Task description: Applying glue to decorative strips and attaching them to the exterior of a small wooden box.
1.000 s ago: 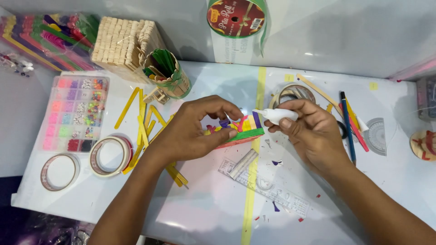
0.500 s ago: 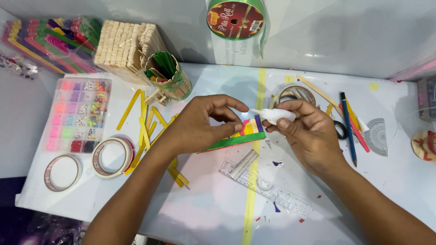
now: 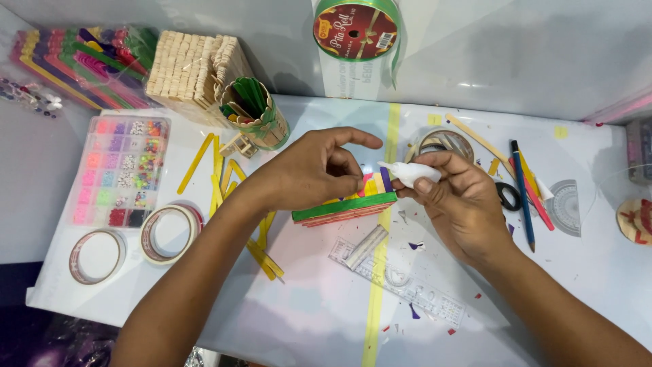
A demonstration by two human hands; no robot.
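Note:
A small stack of glued craft sticks (image 3: 343,207), green on its front edge with pink, yellow and purple ones behind, rests on the white table (image 3: 305,306). My left hand (image 3: 309,170) pinches its top with thumb and middle fingers, the index finger raised. My right hand (image 3: 462,204) grips a small white glue bottle (image 3: 409,172), whose nozzle points left and lies just above the stack's right end.
Left of the hands lie loose yellow sticks (image 3: 216,170), a bead organiser box (image 3: 122,170) and two tape rolls (image 3: 95,255). A cup of green sticks (image 3: 255,112) and plain wooden sticks (image 3: 190,64) stand behind. A clear ruler (image 3: 397,282), scissors (image 3: 506,197) and pencils (image 3: 523,194) lie near my right hand.
My left index finger has lifted off the stick stack, and the stack has tipped to show its green edge. The glue bottle stays at the stack's right end.

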